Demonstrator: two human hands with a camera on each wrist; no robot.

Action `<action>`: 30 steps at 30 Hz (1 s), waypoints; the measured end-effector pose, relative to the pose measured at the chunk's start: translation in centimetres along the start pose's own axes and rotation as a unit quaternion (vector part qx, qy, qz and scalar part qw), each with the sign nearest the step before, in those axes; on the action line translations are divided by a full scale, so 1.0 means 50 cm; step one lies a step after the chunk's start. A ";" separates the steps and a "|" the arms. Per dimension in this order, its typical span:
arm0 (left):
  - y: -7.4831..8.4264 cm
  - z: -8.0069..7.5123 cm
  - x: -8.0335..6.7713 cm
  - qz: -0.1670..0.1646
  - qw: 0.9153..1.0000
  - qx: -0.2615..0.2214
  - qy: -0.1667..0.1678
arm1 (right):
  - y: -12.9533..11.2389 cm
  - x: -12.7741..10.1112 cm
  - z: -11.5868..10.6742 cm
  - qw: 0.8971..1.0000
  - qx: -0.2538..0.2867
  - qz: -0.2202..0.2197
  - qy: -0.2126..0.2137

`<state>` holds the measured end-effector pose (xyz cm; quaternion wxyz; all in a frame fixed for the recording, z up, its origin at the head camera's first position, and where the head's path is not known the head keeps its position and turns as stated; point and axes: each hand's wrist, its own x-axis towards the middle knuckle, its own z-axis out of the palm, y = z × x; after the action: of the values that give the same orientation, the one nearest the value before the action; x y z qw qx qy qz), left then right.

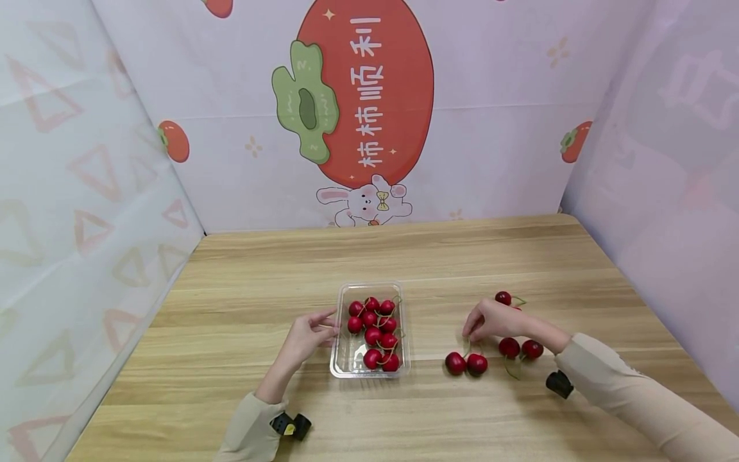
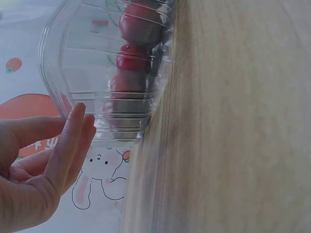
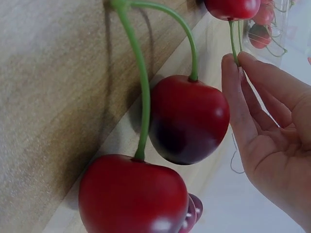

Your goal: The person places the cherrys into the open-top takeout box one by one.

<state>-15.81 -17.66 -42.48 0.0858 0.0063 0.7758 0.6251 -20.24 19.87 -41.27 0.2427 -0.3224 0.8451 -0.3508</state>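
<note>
A clear plastic box (image 1: 340, 364) holding several red cherries (image 1: 372, 335) stands near the middle of the table. My left hand (image 1: 308, 338) is at its left side, fingers fairly straight; in the left wrist view the fingertips (image 2: 77, 108) touch the outside of the box wall. My right hand (image 1: 491, 319) pinches the joined green stems (image 3: 233, 46) of a pair of cherries (image 1: 455, 364) between thumb and finger. This pair hangs low over or rests on the table, right of the box; I cannot tell which.
Below and right of the right hand lies another stemmed pair of cherries (image 1: 510, 348). More cherries (image 1: 503, 298) lie beyond that hand, partly hidden by it. Printed cloth walls surround the wooden table (image 1: 248, 269) at the back and sides.
</note>
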 end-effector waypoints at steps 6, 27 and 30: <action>0.002 0.001 -0.001 0.001 1.000 0.002 0.001 | -0.004 -0.001 -0.005 1.000 0.007 0.004 -0.004; 0.003 0.000 0.000 -0.006 1.000 -0.001 0.002 | -0.026 -0.005 -0.017 0.997 0.072 0.003 -0.017; 0.002 0.000 0.000 -0.007 1.000 0.001 0.004 | -0.029 -0.005 -0.019 0.997 0.078 -0.001 -0.020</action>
<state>-15.82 -17.64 -42.40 0.0868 -0.0019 0.7768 0.6237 -20.10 19.66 -39.53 0.2835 -0.3102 0.8100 -0.4090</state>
